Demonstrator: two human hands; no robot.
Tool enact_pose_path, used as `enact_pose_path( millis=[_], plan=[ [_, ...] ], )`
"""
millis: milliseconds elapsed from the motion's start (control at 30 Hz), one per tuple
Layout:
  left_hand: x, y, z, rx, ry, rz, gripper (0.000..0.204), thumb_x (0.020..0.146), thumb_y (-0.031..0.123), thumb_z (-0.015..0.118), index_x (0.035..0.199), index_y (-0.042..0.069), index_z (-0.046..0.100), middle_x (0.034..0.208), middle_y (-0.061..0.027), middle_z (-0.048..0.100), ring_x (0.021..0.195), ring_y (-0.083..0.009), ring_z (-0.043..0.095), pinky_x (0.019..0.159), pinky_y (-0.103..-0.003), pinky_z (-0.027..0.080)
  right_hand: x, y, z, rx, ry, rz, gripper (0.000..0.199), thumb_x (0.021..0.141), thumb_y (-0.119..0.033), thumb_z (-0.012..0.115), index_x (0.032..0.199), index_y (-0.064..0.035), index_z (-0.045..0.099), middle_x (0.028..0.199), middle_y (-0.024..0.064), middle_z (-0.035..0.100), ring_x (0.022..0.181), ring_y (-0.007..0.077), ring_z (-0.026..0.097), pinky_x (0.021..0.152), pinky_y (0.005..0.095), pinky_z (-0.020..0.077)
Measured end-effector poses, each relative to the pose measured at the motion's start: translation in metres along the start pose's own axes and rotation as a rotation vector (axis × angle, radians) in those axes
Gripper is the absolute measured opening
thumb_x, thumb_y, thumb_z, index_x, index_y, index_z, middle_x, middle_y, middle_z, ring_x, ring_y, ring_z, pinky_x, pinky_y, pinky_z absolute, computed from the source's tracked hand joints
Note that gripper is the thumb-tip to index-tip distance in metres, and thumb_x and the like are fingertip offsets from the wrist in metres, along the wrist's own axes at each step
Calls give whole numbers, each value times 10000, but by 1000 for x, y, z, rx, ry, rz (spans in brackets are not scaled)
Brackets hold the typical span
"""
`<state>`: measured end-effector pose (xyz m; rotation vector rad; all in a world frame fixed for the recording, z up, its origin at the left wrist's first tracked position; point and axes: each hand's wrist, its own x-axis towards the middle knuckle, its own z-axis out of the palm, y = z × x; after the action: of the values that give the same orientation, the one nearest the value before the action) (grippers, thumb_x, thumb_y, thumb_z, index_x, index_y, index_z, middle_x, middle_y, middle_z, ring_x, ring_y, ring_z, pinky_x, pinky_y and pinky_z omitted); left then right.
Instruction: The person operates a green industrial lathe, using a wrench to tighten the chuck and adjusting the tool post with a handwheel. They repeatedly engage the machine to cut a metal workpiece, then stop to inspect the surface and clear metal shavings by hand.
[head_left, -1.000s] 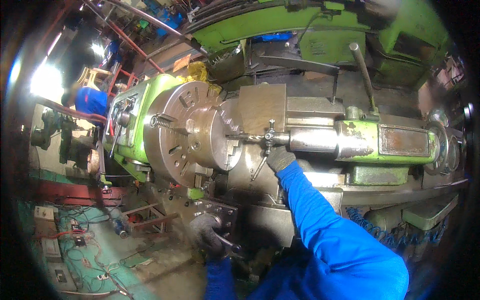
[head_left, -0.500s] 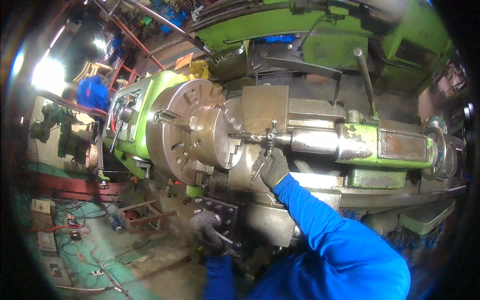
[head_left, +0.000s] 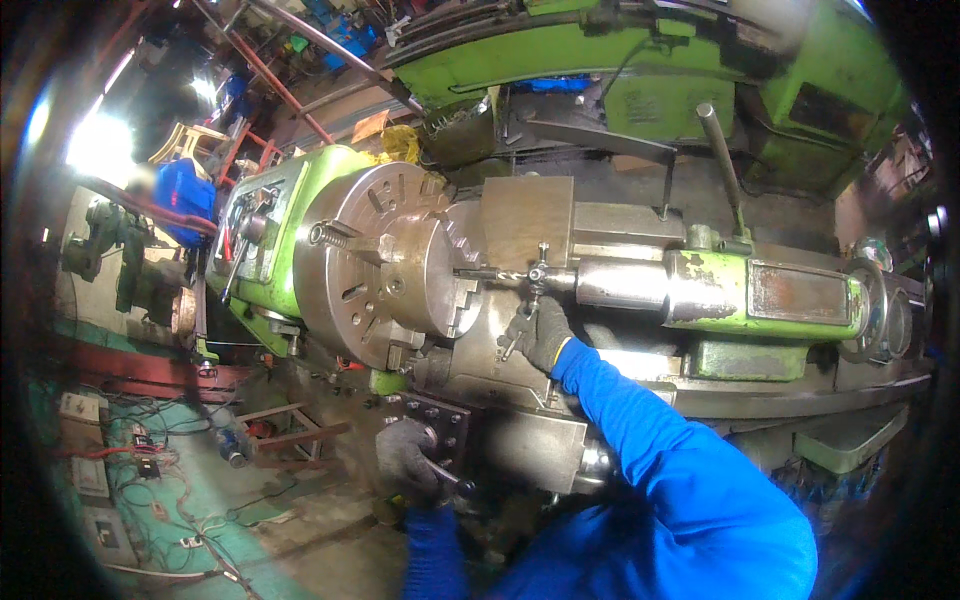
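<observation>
My right hand (head_left: 541,334), in a dark grey glove, is closed on the lower arm of a metal cross-handle (head_left: 538,272). A thin rod (head_left: 512,347) sticks out beside its fingers. The cross-handle sits around a fluted bit (head_left: 512,275), which lies level between the tailstock quill (head_left: 622,283) and the lathe chuck (head_left: 422,275). The bit's left end reaches the middle of the chuck face. Low and to the left, my gloved left hand (head_left: 404,452) is closed around a metal lever (head_left: 448,474) with a dark knob, beside a bolted block (head_left: 440,422). Its fingers are partly hidden.
A green tailstock (head_left: 705,288) with an upright lever (head_left: 722,165) stands at right, its handwheel (head_left: 875,310) at the far end. The green headstock (head_left: 315,200) is at left. Another green machine (head_left: 670,105) runs behind. Cables (head_left: 190,500) cover the floor at lower left.
The view has shifted slightly. My left hand has moved a little up and left with the lever. My right hand keeps its hold on the cross-handle.
</observation>
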<state>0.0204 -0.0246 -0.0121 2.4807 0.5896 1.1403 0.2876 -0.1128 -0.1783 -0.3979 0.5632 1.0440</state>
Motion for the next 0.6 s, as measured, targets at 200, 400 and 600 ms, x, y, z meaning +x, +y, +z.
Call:
enact_pose_path(
  millis=[200,400,600],
  plan=[
    [-7,-11,-4,133,-194,-197,156,821,153,608,686,95,662,736,-95,672,705,-276,661,643,-400,533,-28,-18,13,-397,-61,0,373,1028,-422,407,757,-186,507,559,16,423,488,244,437,536,450,435],
    [10,5,-5,81,-84,40,107,781,152,651,705,83,679,731,-104,668,699,-292,657,640,-402,520,-26,-30,4,-483,-74,90,389,1036,-425,359,754,-199,502,516,-1,380,405,218,357,439,423,362],
    [-4,-9,-5,-90,-158,-216,135,827,166,630,732,77,668,737,-103,642,699,-295,637,663,-398,522,-27,-23,9,-381,51,66,394,1032,-426,365,718,-213,472,499,-7,357,388,196,324,410,399,298]
  ],
)
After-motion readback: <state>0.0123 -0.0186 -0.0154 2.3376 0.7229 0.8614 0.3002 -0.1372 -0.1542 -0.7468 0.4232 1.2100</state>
